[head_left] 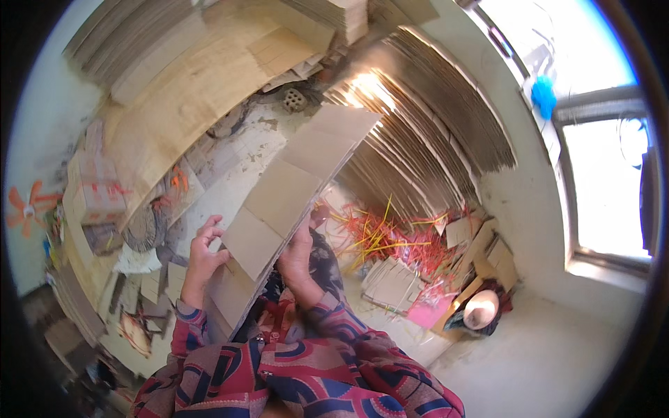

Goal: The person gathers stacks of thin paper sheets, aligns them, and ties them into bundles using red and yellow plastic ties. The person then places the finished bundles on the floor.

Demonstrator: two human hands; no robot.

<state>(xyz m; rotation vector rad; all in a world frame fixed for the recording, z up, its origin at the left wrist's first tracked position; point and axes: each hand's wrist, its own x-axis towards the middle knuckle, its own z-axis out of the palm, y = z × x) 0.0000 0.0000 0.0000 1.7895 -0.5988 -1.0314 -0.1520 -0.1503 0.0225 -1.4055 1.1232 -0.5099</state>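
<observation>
A long folded cardboard sheet (279, 191), creased into several panels, slants up and away from my lap toward the far right. My right hand (298, 258) grips its right edge, with the fingers partly hidden behind the board. Beside the left edge is my left hand (203, 259), its fingers bent and apart. The thumb is close to the board, and whether it touches cannot be told. The sheet's near end rests low against my body, between my patterned sleeves.
Flat cardboard stacks (411, 132) lean beyond the sheet. Red and yellow strapping strips (390, 237) lie tangled at right, near cardboard scraps (394, 284) and a pale round container (481, 309). A wooden board (188, 90) stretches across the far left. A window (606, 188) is at right.
</observation>
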